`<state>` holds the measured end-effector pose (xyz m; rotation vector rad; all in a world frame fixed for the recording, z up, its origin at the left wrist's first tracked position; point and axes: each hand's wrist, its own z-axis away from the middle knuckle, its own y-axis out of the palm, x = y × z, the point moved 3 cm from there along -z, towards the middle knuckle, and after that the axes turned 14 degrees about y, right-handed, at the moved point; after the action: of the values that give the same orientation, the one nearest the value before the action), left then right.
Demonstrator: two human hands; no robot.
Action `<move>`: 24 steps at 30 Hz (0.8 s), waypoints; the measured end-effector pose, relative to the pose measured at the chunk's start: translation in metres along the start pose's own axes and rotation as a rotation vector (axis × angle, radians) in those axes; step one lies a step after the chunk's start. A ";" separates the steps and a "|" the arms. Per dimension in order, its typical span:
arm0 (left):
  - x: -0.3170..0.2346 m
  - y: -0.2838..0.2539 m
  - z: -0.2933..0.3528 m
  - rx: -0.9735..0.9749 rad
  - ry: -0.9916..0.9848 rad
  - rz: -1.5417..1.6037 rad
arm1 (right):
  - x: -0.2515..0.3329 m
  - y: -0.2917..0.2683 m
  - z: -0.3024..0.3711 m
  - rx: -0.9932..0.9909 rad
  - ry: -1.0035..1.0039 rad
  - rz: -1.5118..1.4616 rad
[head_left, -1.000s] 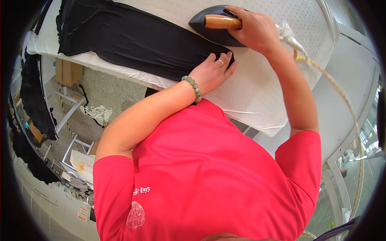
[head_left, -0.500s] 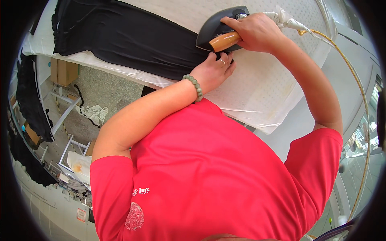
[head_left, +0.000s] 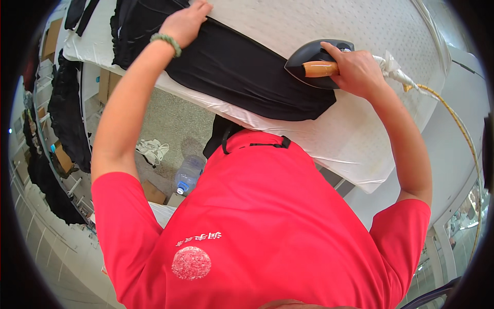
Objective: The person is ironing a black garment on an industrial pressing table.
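My right hand [head_left: 358,72] is wrapped round the wooden handle of a dark iron [head_left: 303,55], its thumb stretched along the top. The iron rests at the right end of a long black garment piece [head_left: 242,72], partly covering it. At the far edge of the same cloth lies my left hand [head_left: 186,24], back up, with fingers stretched out past that edge. Its fingertips sit near the top of the picture. A green bead bracelet [head_left: 167,42] is on my left wrist. The cloth lies flat, with soft creases towards its left end.
The white padded ironing table [head_left: 355,154] has its near edge at my body. A white-wrapped hose and yellow cord [head_left: 447,113] run from the iron to the right. Black cloth [head_left: 67,110] hangs at the left. A plastic water bottle [head_left: 189,174] and cardboard stand on the floor.
My left hand has left the cloth's right end beside the iron and reached left to its far edge. The view has shifted, so table, cloth and iron appear lower and further right.
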<state>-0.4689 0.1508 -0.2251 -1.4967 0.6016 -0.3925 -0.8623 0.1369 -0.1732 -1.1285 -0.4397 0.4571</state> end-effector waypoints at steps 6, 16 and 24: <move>0.061 -0.028 -0.036 0.524 -0.028 0.126 | 0.014 -0.008 -0.008 0.023 0.165 -0.087; 0.093 -0.049 -0.082 0.258 0.273 0.378 | 0.050 -0.053 -0.035 -0.005 0.378 -0.140; 0.067 -0.057 -0.111 0.209 0.319 0.487 | 0.077 -0.089 -0.054 -0.052 0.442 -0.155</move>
<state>-0.4748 0.0193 -0.1740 -1.0486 1.1139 -0.3026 -0.7581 0.1073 -0.1020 -1.1968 -0.1499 0.0546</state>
